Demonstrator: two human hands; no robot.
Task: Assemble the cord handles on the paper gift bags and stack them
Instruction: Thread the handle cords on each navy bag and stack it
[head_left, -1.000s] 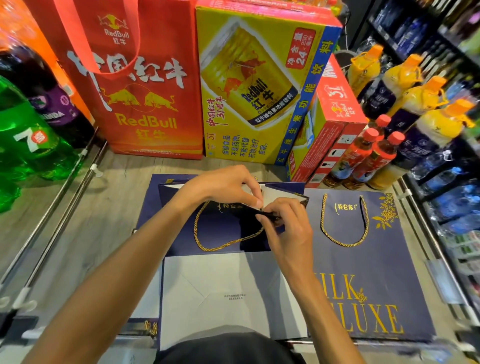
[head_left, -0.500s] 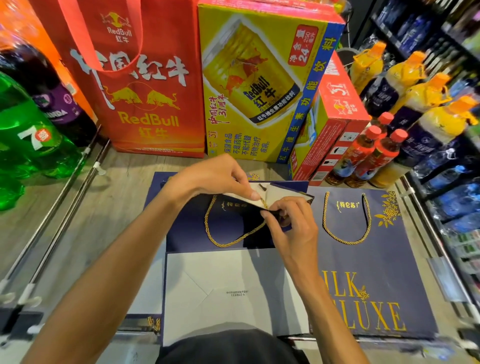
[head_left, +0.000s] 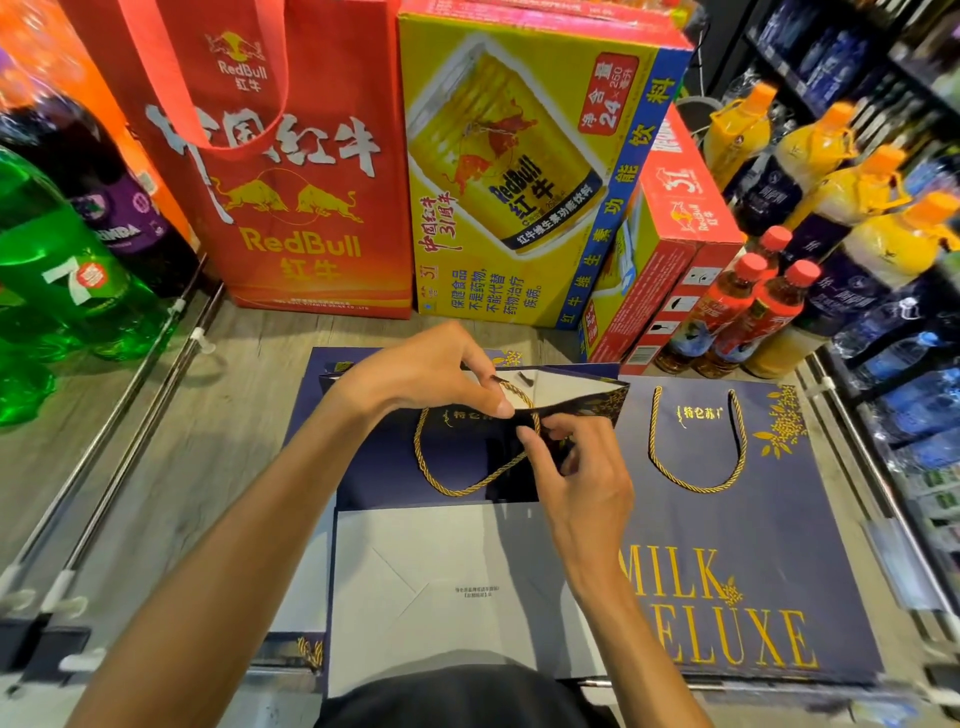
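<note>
A navy paper gift bag (head_left: 447, 571) lies flat in front of me, its white folded base toward me and its top rim lifted open. A gold cord handle (head_left: 457, 483) loops down its front. My left hand (head_left: 426, 374) pinches the bag's top rim, with the cord running over it. My right hand (head_left: 576, 467) pinches the cord's right end just below the rim. To the right lies a finished navy bag (head_left: 779, 519) with gold "MILK DELUXE" lettering and its own gold cord handle (head_left: 696, 447).
More navy bags (head_left: 311, 649) lie under the one I hold, on a wooden shelf (head_left: 208, 431). Behind stand a red Red Bull bag (head_left: 291, 171), a yellow Red Bull carton (head_left: 524, 171), red-capped bottles (head_left: 748, 312) and yellow bottles (head_left: 841, 182). Green soda bottles (head_left: 62, 270) stand left.
The cord's right end has been drawn further through the rim, and both hands have shifted slightly toward me. The bag's top flap stands a little more open.
</note>
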